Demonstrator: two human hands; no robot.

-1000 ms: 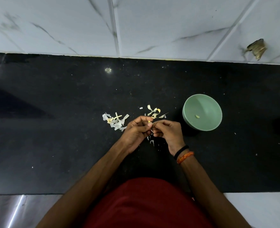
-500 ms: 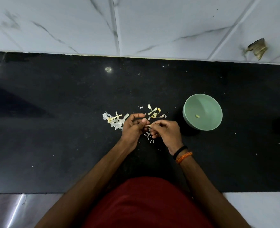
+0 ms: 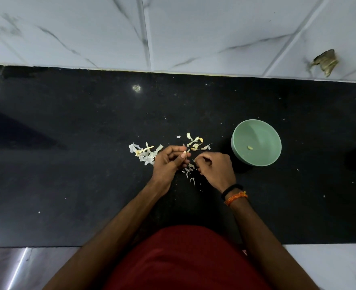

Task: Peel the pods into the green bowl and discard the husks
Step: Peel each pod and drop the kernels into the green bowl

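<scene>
Pod (image 3: 184, 153), a small pale, cream-coloured piece, sits pinched between the thumb and fingertips of the left hand (image 3: 168, 162), which is curled around it just above the black tabletop (image 3: 68, 164). The right hand (image 3: 216, 167) is just beside it at 3 o'clock, its fingers curled inward with the tips drawn together; whether they pinch a scrap of husk cannot be told.

In the head view, thin white husk bits (image 3: 188, 171) lie on the tabletop between and below the two hands. A loose heap of pale husks (image 3: 144, 153) lies at 9 o'clock of the left hand, touching its knuckles in the picture. A second cluster of yellowish pods and husks (image 3: 196, 142) lies at 12 o'clock of the hands. The green bowl (image 3: 263, 130) stands near the right hand at 2 o'clock, upright, with one small pale peeled piece (image 3: 250, 147) lying inside it.
</scene>
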